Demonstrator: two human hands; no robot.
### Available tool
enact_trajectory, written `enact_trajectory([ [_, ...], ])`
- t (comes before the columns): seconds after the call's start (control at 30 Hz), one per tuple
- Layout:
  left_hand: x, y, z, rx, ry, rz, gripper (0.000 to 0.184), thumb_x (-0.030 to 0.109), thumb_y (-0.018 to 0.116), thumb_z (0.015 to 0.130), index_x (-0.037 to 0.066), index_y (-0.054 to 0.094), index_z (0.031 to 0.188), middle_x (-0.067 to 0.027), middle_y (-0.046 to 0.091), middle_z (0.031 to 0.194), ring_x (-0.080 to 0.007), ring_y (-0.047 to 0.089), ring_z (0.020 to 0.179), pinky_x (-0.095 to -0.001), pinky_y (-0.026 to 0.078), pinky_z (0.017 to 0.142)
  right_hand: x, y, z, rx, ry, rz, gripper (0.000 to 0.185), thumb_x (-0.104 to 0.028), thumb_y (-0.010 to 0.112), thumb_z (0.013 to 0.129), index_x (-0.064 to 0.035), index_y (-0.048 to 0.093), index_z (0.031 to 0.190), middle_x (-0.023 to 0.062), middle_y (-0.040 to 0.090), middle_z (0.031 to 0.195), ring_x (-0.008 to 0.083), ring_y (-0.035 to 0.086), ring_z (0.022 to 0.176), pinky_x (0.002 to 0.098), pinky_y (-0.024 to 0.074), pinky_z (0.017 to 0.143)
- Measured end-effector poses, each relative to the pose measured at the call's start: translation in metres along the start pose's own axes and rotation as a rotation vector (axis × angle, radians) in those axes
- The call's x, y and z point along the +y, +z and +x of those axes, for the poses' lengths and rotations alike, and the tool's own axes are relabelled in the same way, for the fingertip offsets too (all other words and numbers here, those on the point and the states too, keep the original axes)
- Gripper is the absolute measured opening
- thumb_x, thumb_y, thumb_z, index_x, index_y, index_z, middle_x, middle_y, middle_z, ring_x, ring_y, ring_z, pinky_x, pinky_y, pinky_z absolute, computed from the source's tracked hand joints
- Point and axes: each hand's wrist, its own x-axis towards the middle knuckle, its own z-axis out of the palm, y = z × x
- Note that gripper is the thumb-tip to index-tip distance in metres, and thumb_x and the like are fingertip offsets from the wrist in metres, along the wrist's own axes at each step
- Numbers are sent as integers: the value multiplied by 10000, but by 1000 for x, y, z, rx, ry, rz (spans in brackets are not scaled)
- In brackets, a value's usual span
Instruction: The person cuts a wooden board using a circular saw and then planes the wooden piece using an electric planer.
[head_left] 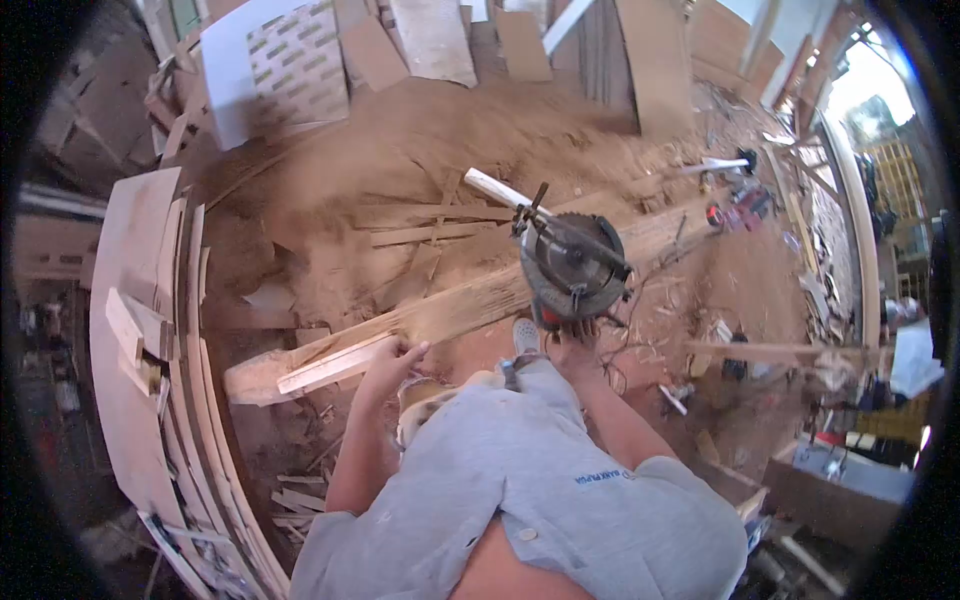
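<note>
My left hand [393, 366] is closed around a pale wood strip [330, 368], its thumb pointing right. The strip lies along a thick, rough wooden beam [460, 308]. To the right, a circular saw [577, 265] with a dark round blade guard sits over the beam. My right hand [577, 350] is at the near side of the saw, its fingers closed at the handle and partly hidden by the saw body. Beyond the saw's left side, another pale strip [492, 187] sticks out at an angle. The blade's cutting edge is hard to see.
Tall boards [135, 330] stand at the left. Sawdust [400, 140] covers the ground, with loose slats [435, 212] ahead. A red tool [742, 215] lies near the beam's far end. Panels [430, 40] lean at the back. My shoe [525, 335] is beside the saw.
</note>
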Motion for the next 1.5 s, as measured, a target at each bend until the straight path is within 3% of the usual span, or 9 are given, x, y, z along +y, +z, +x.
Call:
enact_trajectory([
  [0.13, 7, 88, 34, 66, -7, -74, 509, 470, 848, 976, -14, 723, 1067, -71, 746, 941, -135, 723, 797, -301, 580, 656, 21, -56, 65, -498, -82, 24, 771, -304, 790, 852, -91, 559, 1557, 268, 548, 1557, 503, 518, 1428, 660, 400, 1173],
  [0.37, 11, 193, 6, 284, 114, 138, 516, 436, 847, 969, -15, 742, 1196, -118, 796, 1059, -205, 742, 983, -365, 596, 929, 66, -77, 150, -69, -626, 187, 629, -265, 746, 864, -94, 642, 1460, 240, 679, 1412, 466, 616, 1352, 620, 459, 1124],
  [0.47, -2, 213, -17, 427, 58, 90, 516, 443, 848, 963, -8, 748, 1192, -126, 798, 1068, -217, 745, 995, -371, 591, 937, 60, -106, 218, -616, -346, 259, 552, -340, 769, 902, -79, 707, 1384, 224, 794, 1158, 419, 760, 1101, 530, 570, 1004],
  [0.57, -42, 225, -41, 566, -1, 14, 569, 476, 851, 947, -23, 739, 1195, -156, 791, 1078, -248, 753, 1016, -384, 595, 939, 85, -43, 260, -468, -400, 721, 470, -256, 835, 856, -38, 757, 1265, 220, 805, 973, 342, 805, 908, 421, 616, 883],
  [0.6, -55, 224, -45, 603, -20, -12, 595, 492, 852, 939, -31, 734, 1196, -169, 788, 1083, -263, 757, 1026, -390, 597, 943, 76, -57, 254, -496, -404, 810, 359, -134, 812, 840, 22, 769, 1160, 165, 814, 1014, 163, 746, 923, 362, 586, 885],
  [0.73, -93, 236, -65, 789, -91, -232, 455, 382, 855, 955, -14, 749, 1153, -139, 791, 1035, -225, 754, 979, -379, 601, 913, 49, -104, 225, -734, -370, 904, 452, -221, 870, 846, 28, 779, 1212, 75, 820, 1006, 139, 738, 954, 367, 586, 913],
  [1.13, -95, 154, -73, 1402, 29, -85, 250, 195, 765, 1004, 23, 724, 1181, -139, 769, 1133, -236, 739, 1044, -373, 573, 935, -73, -103, 187, -1054, -634, 807, 626, -426, 875, 775, 1, 792, 1226, 138, 828, 1004, 204, 764, 923, 375, 582, 889],
  [1.3, -75, 58, -54, 1381, 200, 345, 461, 263, 745, 1007, 73, 657, 1417, -183, 603, 1532, -383, 556, 1427, -517, 424, 1216, -98, -81, 182, -1124, -567, 795, 678, -457, 869, 764, 9, 788, 1249, 185, 821, 1006, 260, 788, 934, 401, 596, 885],
  [1.5, -93, -19, -9, 1088, 27, 762, 508, 386, 573, 1086, 251, 603, 1575, -112, 484, 1703, -354, 405, 1593, -608, 230, 1334, -130, -92, 186, -1050, -561, 704, 636, -441, 848, 783, 3, 786, 1234, 213, 814, 1007, 309, 802, 941, 423, 604, 887],
])
